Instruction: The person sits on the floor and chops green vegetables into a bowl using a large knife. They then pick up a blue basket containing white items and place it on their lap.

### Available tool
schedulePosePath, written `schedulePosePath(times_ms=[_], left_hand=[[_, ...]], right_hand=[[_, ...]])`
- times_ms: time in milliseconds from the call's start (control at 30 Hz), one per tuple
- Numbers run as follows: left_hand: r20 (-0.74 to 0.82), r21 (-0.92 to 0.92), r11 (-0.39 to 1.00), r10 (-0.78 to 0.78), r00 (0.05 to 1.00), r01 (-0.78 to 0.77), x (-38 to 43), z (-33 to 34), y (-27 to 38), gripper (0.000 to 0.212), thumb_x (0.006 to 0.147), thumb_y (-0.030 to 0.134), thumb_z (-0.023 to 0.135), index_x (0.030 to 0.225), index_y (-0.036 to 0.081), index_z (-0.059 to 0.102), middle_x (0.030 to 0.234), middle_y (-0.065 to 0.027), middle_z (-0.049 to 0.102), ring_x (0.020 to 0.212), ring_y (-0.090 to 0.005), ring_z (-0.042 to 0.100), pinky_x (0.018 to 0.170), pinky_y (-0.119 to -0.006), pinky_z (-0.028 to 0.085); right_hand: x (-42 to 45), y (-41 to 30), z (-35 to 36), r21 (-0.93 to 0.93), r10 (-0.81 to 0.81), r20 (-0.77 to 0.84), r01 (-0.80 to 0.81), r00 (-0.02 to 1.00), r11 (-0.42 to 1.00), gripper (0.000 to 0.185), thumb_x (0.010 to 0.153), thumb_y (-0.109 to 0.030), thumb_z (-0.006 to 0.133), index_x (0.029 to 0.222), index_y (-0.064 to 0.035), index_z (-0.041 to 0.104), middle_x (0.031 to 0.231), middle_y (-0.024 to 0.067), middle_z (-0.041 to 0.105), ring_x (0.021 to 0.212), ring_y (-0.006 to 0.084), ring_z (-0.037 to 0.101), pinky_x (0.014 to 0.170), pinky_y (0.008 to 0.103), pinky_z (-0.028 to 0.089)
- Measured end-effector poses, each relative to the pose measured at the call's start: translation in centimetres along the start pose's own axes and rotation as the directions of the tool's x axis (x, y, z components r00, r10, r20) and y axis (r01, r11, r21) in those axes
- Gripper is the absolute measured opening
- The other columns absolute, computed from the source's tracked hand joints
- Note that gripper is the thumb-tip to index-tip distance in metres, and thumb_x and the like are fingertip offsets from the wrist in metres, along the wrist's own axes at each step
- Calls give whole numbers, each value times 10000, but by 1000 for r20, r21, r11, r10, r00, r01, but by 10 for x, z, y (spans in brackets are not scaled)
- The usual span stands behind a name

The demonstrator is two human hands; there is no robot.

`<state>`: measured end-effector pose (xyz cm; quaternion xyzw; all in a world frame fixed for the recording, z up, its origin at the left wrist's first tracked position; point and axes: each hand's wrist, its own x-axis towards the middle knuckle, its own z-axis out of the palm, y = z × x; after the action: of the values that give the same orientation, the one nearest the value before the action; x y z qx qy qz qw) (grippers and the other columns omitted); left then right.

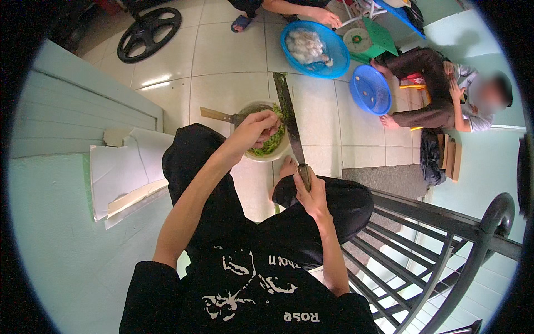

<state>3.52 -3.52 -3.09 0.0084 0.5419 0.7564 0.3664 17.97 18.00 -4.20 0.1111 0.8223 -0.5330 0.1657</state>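
My right hand [311,194] grips the handle of a long, dark-bladed knife [290,112]. Green bits cling to the blade, which points away from me beside a pale bowl [269,159]. Chopped greens [273,144] lie in this bowl on the floor between my feet. Over it is my left hand [260,125], its fingers curled in near the blade; whether they pinch anything is hidden. A second tool with a wooden handle [217,115] rests across the bowl's left rim, its far end partly hidden by my left hand.
Ahead, a blue basin [315,73] holds pale, wet-looking food [306,46], with another person's hand [327,17] near it. A green scale [371,41] and blue basket [370,89] stand right, beside a seated person [438,92]. Metal railing [417,213] borders my right, a wall [54,208] my left.
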Motion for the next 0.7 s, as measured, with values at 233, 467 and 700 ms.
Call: schedulePosePath(times_ms=[233, 467, 700], left_hand=[[-25, -6, 1000, 15, 1000, -15, -7, 7, 7, 224, 1038, 307, 492, 885, 151, 537, 708, 104, 412, 555, -11, 296, 482, -210, 205], [-63, -34, 998, 57, 996, -59, -7, 7, 7, 226, 1043, 322, 503, 900, 151, 540, 711, 107, 412, 572, -9, 315, 496, -202, 228], [-95, 24, 1000, 13, 995, -11, -5, 13, -6, 246, 1060, 328, 491, 915, 131, 516, 732, 100, 391, 574, -10, 296, 505, -199, 220]], right_hand=[[6, -2, 4, -13, 22, 27, -22, 999, 1000, 525, 1018, -266, 580, 1420, 41, 441, 704, 90, 576, 536, 93, 474, 502, 294, 442], [7, 0, 10, -21, -40, -18, 40, 999, 999, 520, 1013, -249, 583, 1417, 46, 439, 697, 101, 566, 538, 93, 483, 510, 284, 441], [-15, -21, 7, 144, 17, -2, -17, 1000, 989, 271, 1035, -275, 564, 987, -10, 529, 573, -27, 454, 445, 39, 410, 391, 235, 329]])
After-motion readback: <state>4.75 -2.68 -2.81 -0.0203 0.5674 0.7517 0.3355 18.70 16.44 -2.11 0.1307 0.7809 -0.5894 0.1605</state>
